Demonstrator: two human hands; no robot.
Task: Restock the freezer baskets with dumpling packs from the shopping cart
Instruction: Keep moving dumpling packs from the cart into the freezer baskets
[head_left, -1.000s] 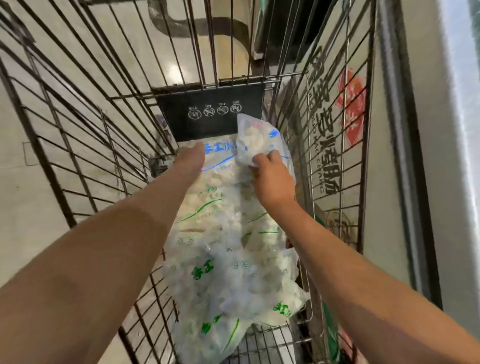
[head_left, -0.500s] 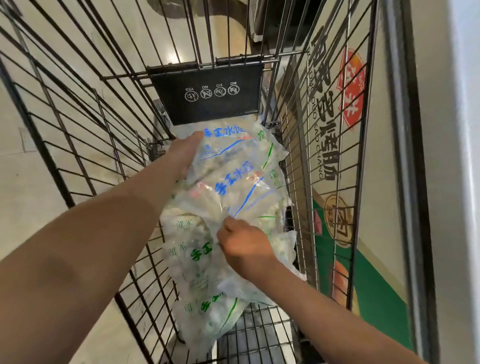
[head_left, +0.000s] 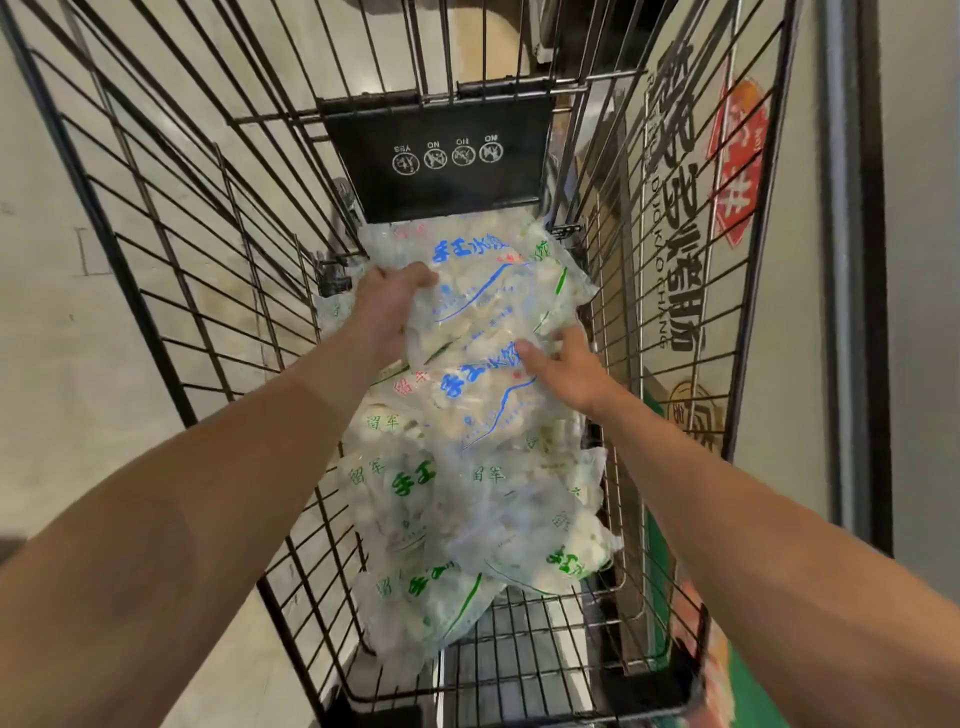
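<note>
From the head camera, both arms reach down into a wire shopping cart (head_left: 171, 249). The left hand (head_left: 387, 296) curls its fingers over the far left edge of a blue-printed dumpling pack (head_left: 483, 291) and grips it. The right hand (head_left: 563, 371) lies with its fingers spread on a second blue-printed pack (head_left: 488, 400) just below. Both packs rest on a heap of green-printed packs (head_left: 415, 499) covering the cart floor. A black panel (head_left: 441, 156) with round icons closes the far end.
</note>
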